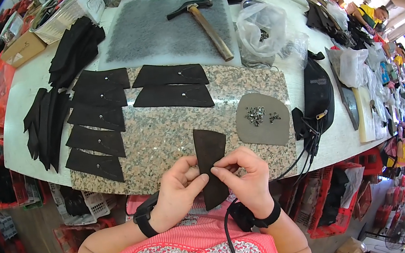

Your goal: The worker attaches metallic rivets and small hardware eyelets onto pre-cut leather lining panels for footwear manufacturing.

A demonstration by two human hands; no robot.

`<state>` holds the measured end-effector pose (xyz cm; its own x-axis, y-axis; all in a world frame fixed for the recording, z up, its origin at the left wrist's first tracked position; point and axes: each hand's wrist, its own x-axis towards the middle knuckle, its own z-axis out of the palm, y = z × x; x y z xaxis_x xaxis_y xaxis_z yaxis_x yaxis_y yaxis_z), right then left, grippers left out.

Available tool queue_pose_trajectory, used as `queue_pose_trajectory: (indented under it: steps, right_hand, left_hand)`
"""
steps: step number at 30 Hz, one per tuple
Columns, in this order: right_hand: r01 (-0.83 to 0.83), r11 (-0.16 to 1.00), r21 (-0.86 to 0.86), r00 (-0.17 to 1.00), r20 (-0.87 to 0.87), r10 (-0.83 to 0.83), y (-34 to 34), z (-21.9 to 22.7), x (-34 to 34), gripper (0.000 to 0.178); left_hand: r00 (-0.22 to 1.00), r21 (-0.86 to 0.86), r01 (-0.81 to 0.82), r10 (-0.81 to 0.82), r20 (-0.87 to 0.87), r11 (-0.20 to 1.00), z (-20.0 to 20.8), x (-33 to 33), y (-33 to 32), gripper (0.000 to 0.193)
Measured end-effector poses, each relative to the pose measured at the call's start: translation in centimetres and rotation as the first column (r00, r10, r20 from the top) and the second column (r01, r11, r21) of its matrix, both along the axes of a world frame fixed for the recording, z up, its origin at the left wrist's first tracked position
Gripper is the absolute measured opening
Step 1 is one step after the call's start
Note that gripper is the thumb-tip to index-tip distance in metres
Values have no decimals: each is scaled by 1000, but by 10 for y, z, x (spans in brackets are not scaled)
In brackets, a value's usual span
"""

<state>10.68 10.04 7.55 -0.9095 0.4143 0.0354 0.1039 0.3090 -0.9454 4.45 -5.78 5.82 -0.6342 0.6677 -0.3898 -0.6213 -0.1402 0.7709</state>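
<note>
- Just ahead of the grip, a polished pink-grey granite slab [163,142] is lying on a white tabletop [19,147], probably serving as a firm work surface.
- Between the hands, a tapered black panel of fabric-like material [211,148] is standing on end, its top reaching over the slab's near edge and its lower end hanging before the person.
- At its left edge, the left hand [182,186] is grasping it between thumb and fingers, seemingly to steady it.
- On its near face, the right hand [245,175] is pinching with thumb and forefinger close together; whether anything small is sitting between them, I cannot tell.
- Right of the grip, a rounded grey flat pad [264,134] is carrying loose shiny metal studs [255,115], likely keeping them gathered within reach.
- Left and beyond, seven matching black panels [96,141] are lying in two columns, apparently spread so that their bright metal dots are showing.
- Farther ahead, a wooden-handled dark hammer [210,31] is resting ungripped on a translucent white board [147,30].
</note>
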Motion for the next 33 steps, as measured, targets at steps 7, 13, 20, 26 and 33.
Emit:
queue_pose_trajectory:
  steps: [7,13,20,26,33]
  right_hand:
    - [-8,1000,9,1000,-30,8,1,1,1,13]
    - [125,920,-371,992,55,-113,0,-2,0,26]
    - [-19,869,-495,987,127,94,10,-7,7,23]
    - [144,963,228,971,154,-181,96,-12,3,17]
    - [79,857,509,959,196,-205,122,-30,-15,13]
  left_hand:
    - [996,25,11,-8,-88,1000,2,3,0,33]
    - [979,-24,60,-64,-192,998,6,3,1,30]
    - [974,-66,120,-131,-187,991,8,1,-6,32]
    - [44,-262,-316,-262,-964,912,65,-34,-16,38]
    - [-265,-453,-294,-527,-807,842,4,-26,-18,38]
